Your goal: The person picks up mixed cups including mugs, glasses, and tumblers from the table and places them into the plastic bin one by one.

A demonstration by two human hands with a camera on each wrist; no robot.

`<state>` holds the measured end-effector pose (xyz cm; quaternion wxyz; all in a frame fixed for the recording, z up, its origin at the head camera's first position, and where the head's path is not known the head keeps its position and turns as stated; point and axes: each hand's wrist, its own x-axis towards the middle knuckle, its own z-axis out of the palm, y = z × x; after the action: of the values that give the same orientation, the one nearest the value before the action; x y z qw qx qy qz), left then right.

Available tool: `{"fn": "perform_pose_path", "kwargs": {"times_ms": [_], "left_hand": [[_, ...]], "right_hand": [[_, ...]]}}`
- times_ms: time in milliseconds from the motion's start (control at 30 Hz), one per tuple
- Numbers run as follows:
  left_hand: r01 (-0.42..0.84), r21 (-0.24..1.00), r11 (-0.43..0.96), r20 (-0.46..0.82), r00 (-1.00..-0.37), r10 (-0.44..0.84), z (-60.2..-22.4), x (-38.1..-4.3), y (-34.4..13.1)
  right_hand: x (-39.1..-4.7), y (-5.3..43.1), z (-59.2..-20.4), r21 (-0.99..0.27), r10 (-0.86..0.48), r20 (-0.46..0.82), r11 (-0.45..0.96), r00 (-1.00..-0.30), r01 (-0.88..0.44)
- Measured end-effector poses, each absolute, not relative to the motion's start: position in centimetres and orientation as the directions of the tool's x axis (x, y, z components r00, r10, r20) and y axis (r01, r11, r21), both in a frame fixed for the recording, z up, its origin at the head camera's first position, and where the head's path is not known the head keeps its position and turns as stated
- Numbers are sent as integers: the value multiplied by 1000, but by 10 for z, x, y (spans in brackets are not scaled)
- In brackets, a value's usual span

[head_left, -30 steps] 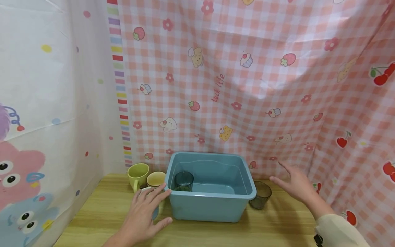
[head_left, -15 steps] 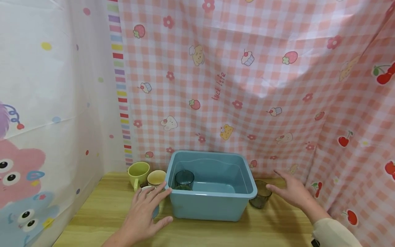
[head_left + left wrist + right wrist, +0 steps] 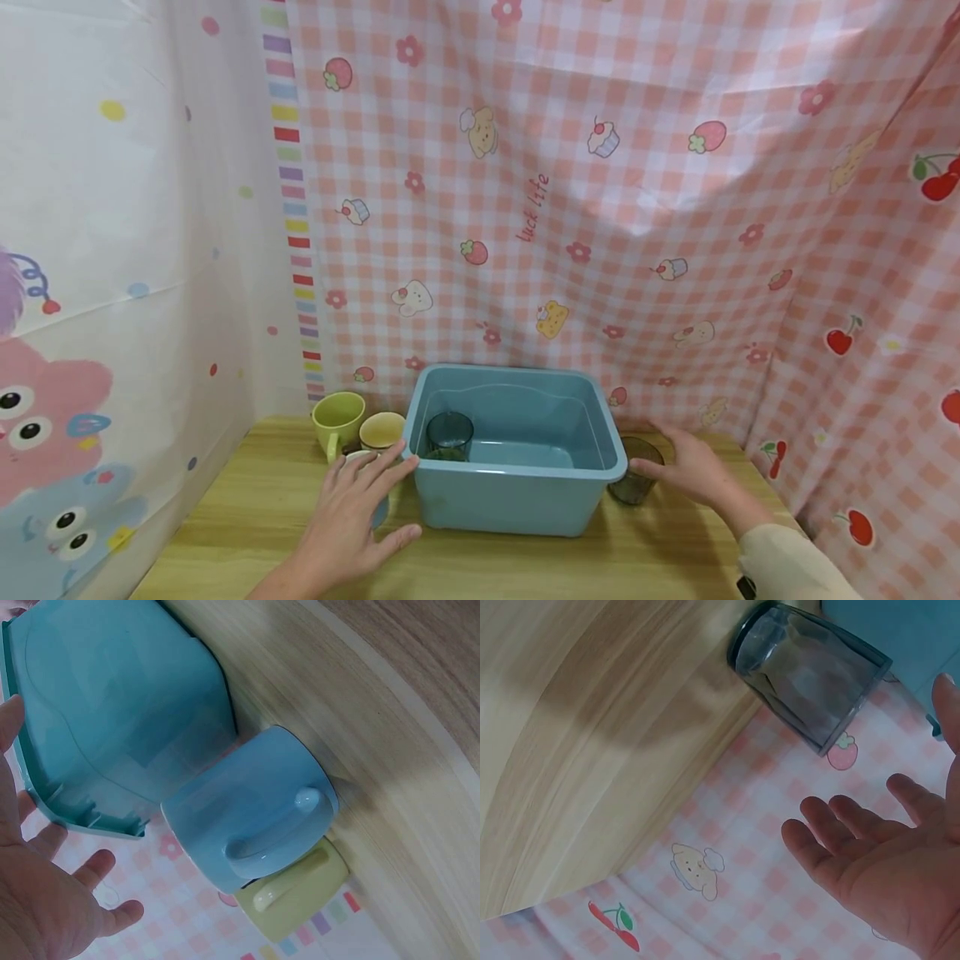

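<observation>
A blue plastic tub (image 3: 517, 504) stands in the middle of the table, with a dark glass cup (image 3: 450, 432) inside at its left end. My left hand (image 3: 345, 508) is spread at the tub's left front corner; whether the fingertips touch the rim I cannot tell. Beneath that hand is a blue mug (image 3: 255, 802), mostly hidden in the head view. My right hand (image 3: 693, 468) hovers with fingers extended by a smoky glass tumbler (image 3: 633, 483) right of the tub. In the right wrist view a gap shows between the fingers and the tumbler (image 3: 810, 675).
Behind the left hand stand a green mug (image 3: 337, 421) and a cream-yellow cup (image 3: 382, 430). The wooden table (image 3: 480, 571) runs back to a pink checked curtain (image 3: 525, 275). A white printed curtain (image 3: 150, 250) hangs at the left.
My right hand has come down and to the left, closer to the smoky tumbler. The left hand has kept its place, and the tub and cups have not moved.
</observation>
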<state>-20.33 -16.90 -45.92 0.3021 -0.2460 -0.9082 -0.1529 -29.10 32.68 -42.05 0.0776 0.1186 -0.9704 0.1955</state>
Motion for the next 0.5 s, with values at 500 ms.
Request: {"fn": "perform_pose_path", "kwargs": {"times_ms": [500], "left_hand": [[541, 127, 832, 631, -691, 353, -459, -203, -169]], "right_hand": [[-301, 318, -432, -367, -198, 129, 901, -972, -232]]}}
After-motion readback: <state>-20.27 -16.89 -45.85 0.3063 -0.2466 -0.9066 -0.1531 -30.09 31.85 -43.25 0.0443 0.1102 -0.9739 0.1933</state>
